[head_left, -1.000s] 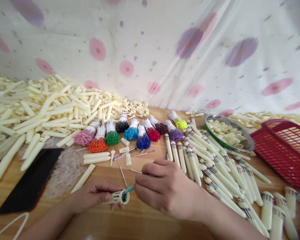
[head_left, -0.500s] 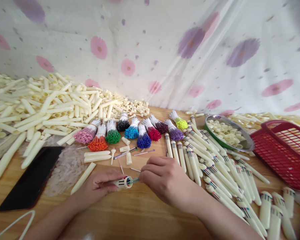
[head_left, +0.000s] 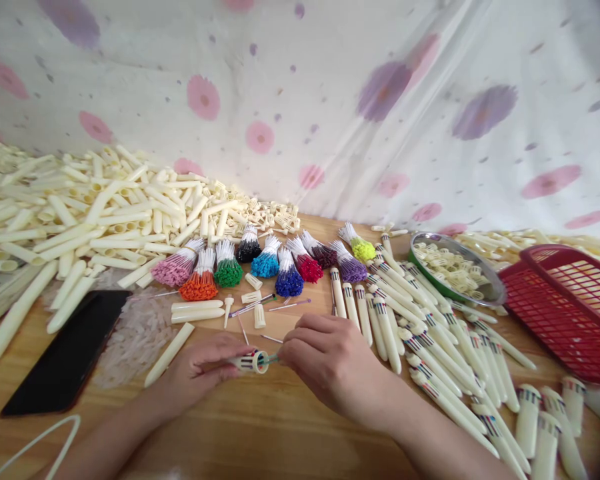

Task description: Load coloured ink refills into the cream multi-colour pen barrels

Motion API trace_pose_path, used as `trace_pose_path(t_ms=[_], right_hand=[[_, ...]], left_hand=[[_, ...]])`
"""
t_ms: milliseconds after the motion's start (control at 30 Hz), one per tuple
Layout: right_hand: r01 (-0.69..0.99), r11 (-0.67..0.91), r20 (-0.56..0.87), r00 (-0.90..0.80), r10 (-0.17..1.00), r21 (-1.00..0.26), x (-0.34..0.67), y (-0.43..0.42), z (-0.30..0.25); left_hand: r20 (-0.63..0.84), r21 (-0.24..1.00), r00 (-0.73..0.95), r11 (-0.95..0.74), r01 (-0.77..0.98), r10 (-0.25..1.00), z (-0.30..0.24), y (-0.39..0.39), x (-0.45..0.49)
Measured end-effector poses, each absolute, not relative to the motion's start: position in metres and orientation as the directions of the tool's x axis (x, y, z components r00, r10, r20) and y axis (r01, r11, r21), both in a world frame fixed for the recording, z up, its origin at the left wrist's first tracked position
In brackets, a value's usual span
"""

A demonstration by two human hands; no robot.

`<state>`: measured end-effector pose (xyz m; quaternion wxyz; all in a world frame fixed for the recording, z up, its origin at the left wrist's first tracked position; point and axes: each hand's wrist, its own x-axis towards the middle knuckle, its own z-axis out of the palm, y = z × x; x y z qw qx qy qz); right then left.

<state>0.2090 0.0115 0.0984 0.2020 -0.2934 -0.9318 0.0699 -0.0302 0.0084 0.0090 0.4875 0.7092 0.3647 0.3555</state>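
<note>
A cream slotted pen collar (head_left: 251, 362) is pinched between the thumb and fingers of my left hand (head_left: 197, 373), its round open end facing right. Coloured pieces show through its slots. My right hand (head_left: 333, 363) is closed on thin greenish pen refills (head_left: 272, 359), whose ends enter that opening; how many there are I cannot tell. Just beyond my hands lie a few loose refills (head_left: 290, 306), small slotted collars (head_left: 259, 317) and two plain cream barrels (head_left: 197, 311). Bundles of refills with coloured ends stand behind, among them orange (head_left: 199, 285) and dark blue (head_left: 289, 281).
Assembled multicolour pens (head_left: 430, 333) cover the right side. Behind them are a metal bowl (head_left: 495, 293) of collars and a red basket (head_left: 555, 293). At left lie a black phone (head_left: 65, 353), clear plastic pieces (head_left: 135, 340) and a heap of cream barrels (head_left: 100, 213).
The whole view has shifted slightly. My right hand keeps the refills at the collar's opening, and both hands have hardly moved.
</note>
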Motion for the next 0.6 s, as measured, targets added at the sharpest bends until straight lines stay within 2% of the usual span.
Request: trace_pose_path(t_ms=[233,300,367,433,467,533,600], right_hand=[[0.505,0.825,0.383,-0.730,0.566,-0.255,0.213,0.016,0.098],[0.538,0.791,0.400,-0.683,0.612,-0.291,0.218,0.018,0.095],[0.626,0.701,0.388,-0.586,0.712,-0.341,0.223,0.022,0.084],[0.762,0.546,0.298,-0.461,0.835,-0.349,0.227,0.026,0.067],[0.831,0.458,0.227,-0.403,0.887,-0.315,0.228,0.028,0.057],[0.921,0.343,0.066,-0.337,0.939,-0.185,0.227,0.031,0.038],[0.949,0.294,-0.022,-0.298,0.954,-0.111,0.224,0.033,0.025]], left_hand=[[0.116,0.968,0.344,-0.184,0.172,0.932,0.007,0.007,-0.029],[0.082,0.977,0.316,-0.139,0.161,0.945,0.009,0.007,-0.028],[0.049,0.983,0.285,-0.097,0.157,0.957,0.010,0.007,-0.027],[0.020,0.983,0.250,-0.064,0.169,0.968,0.010,0.007,-0.026],[0.010,0.982,0.232,-0.053,0.180,0.973,0.009,0.007,-0.026],[-0.007,0.979,0.198,-0.034,0.203,0.980,0.008,0.007,-0.025],[-0.019,0.975,0.165,-0.018,0.221,0.986,0.007,0.007,-0.025]])
